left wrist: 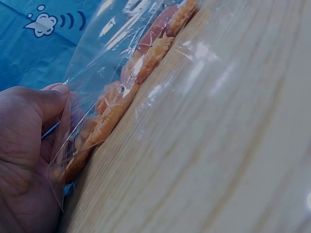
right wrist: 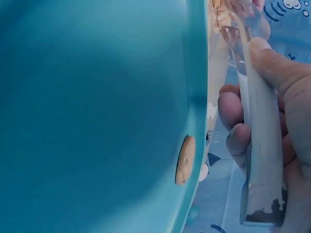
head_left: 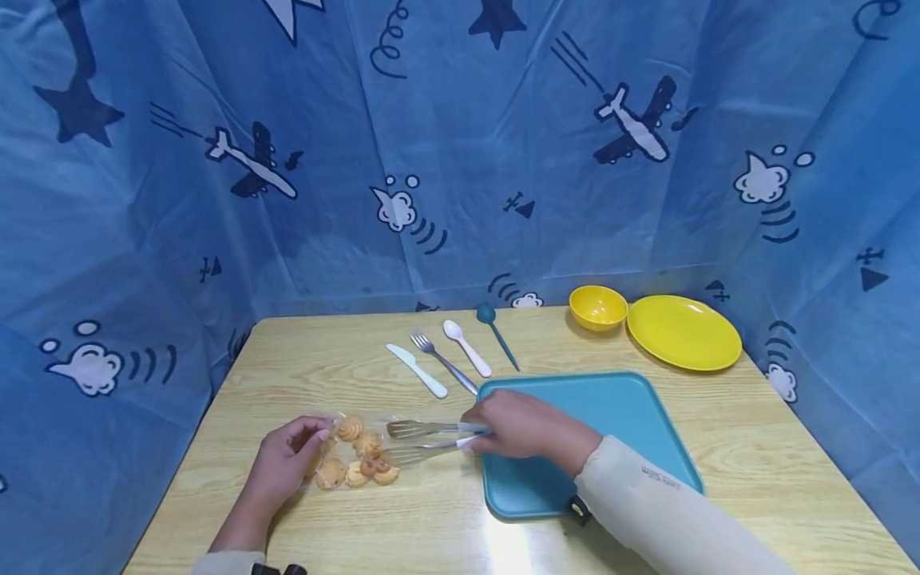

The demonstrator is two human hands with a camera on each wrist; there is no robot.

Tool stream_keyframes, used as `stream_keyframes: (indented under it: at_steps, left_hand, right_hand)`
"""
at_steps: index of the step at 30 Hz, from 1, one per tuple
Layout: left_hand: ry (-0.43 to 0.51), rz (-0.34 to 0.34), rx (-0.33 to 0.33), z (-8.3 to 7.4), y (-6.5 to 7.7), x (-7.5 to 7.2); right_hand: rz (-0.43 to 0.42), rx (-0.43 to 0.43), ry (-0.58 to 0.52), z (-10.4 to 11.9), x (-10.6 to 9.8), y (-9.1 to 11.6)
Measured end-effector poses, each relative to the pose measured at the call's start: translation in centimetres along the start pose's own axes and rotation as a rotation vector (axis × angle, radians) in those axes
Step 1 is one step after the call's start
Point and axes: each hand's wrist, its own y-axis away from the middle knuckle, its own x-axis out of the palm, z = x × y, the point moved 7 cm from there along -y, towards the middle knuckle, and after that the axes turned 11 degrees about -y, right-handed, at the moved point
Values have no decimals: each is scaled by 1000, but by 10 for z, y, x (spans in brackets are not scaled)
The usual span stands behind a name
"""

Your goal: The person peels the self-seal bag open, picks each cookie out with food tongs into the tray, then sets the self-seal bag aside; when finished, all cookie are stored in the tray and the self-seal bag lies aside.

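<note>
My left grip (head_left: pixel 287 457) pinches clear bag (left wrist: pixel 109 68) of cookies (head_left: pixel 367 442) toward left edge of tabletop (head_left: pixel 388 543) | my right grip (head_left: pixel 521 427) holds tongs (right wrist: pixel 265 141), tips beside those cookies | single cookie (right wrist: pixel 185 161) lies inside tray (head_left: pixel 589 393)

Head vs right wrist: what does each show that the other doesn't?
Head only: the yellow bowl and yellow plate at the back right of the table.
Right wrist only: a cookie lying on the teal tray, by its rim.
Both: that tray, and the tongs in the right grip.
</note>
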Motion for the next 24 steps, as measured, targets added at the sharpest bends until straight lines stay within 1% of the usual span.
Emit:
stream_keyframes:
  at_steps: [5, 11, 18, 24]
  left_hand:
    - [-6, 0, 14, 0, -1, 0]
    - [4, -10, 29, -2, 0, -2]
    - [31, -16, 49, -2, 0, -1]
    - [51, -23, 73, -2, 0, -1]
  right_hand:
    - [23, -37, -41, 4, 4, -9]
    - [23, -36, -42, 6, 9, -17]
    - [30, -10, -34, 11, 13, -17]
    - [2, -19, 2, 12, 14, -14]
